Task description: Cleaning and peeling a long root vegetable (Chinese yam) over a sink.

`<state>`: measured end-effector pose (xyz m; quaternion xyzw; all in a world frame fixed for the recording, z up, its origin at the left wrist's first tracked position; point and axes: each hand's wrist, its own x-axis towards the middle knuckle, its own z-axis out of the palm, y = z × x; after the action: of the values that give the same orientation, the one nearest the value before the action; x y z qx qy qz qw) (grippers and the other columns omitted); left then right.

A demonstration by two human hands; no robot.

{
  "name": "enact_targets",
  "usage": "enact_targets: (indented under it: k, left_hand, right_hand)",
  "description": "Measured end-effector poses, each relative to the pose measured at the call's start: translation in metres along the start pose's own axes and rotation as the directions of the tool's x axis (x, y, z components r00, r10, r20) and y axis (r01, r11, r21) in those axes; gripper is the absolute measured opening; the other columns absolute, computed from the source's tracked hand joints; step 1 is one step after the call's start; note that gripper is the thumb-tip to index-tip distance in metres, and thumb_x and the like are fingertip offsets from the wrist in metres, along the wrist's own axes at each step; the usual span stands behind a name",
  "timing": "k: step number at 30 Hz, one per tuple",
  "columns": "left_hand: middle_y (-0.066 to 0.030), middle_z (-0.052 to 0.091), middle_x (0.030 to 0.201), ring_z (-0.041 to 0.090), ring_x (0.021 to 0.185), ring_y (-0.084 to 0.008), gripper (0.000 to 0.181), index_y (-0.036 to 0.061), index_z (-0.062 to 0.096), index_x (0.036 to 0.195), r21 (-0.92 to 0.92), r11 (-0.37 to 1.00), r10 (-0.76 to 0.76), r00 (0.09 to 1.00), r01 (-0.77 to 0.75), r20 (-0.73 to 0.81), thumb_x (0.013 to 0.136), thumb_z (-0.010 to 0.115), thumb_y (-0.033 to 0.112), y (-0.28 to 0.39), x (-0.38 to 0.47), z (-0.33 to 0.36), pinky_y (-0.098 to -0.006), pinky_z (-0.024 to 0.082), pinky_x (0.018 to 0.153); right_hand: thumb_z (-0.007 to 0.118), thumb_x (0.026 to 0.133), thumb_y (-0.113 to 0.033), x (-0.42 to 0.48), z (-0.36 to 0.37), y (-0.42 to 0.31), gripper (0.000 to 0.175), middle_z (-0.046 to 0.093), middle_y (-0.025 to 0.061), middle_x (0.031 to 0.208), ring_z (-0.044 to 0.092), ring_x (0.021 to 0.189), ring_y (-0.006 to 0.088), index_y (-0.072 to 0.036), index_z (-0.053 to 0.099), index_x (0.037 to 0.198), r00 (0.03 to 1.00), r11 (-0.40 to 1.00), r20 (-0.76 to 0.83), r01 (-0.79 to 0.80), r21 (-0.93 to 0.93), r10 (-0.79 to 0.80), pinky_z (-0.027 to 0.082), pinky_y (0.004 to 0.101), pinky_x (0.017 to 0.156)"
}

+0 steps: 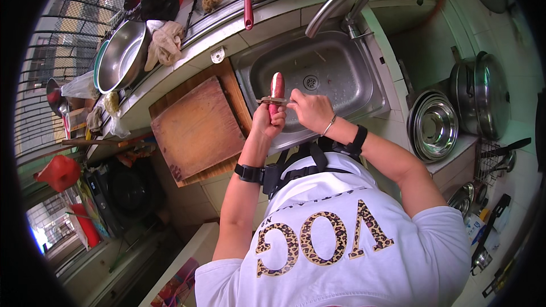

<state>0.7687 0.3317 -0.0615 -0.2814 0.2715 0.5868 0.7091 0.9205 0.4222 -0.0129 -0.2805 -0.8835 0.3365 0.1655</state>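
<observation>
Over the near left part of the stainless steel sink [354,85], my left hand [268,123] grips the lower end of a long red-skinned root vegetable [278,85], which points away from me. A pale strip of bare flesh runs along its upper part. My right hand [315,111] holds a metal peeler [273,100] by its handle, and the peeler's head lies across the vegetable just above my left fingers. Whether the blade is biting into the skin cannot be told. To the left of the sink lies a worn wooden cutting board [198,128].
A curved faucet [341,4] arches over the sink's far side. Nested steel bowls [435,128] and a lidded pot [490,94] stand at the right. On the sill are a steel basin [123,57], a cloth glove [165,44] and a red handle [248,6] that juts over the edge.
</observation>
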Motion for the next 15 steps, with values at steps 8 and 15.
enact_targets:
  k: [8, 15]
  left_hand:
    - [-0.0045, 0.045, 0.065, 0.031, 0.038, -0.0065, 0.032, 0.0099, 0.043, 0.096, 0.137, 0.990, 0.032, 0.997, -0.022, -0.071, 0.095, 0.034, 0.041, 0.000, -0.012, -0.009, -0.0172, 0.021, 0.029]
    - [-0.0030, 0.044, 0.064, 0.029, 0.037, -0.0054, 0.040, 0.0105, 0.044, 0.095, 0.184, 0.983, 0.012, 0.996, -0.028, 0.088, 0.093, 0.037, 0.050, 0.001, -0.038, 0.013, -0.0161, 0.021, 0.029]
  right_hand:
    - [0.058, 0.082, -0.027, 0.036, 0.013, 0.022, 0.019, 0.062, 0.0154, 0.068, 0.061, 0.067, 0.0368, -0.010, 0.050, 0.085, 0.982, 0.978, 0.001, -0.190, -0.085, 0.190, 0.047, 0.0473, 0.059]
    - [0.063, 0.078, -0.031, 0.032, 0.014, 0.105, 0.026, 0.065, 0.0138, 0.090, 0.062, 0.086, 0.0305, -0.005, 0.060, 0.084, 0.774, 0.794, 0.211, -0.536, -0.286, 0.598, 0.049, 0.0415, 0.071]
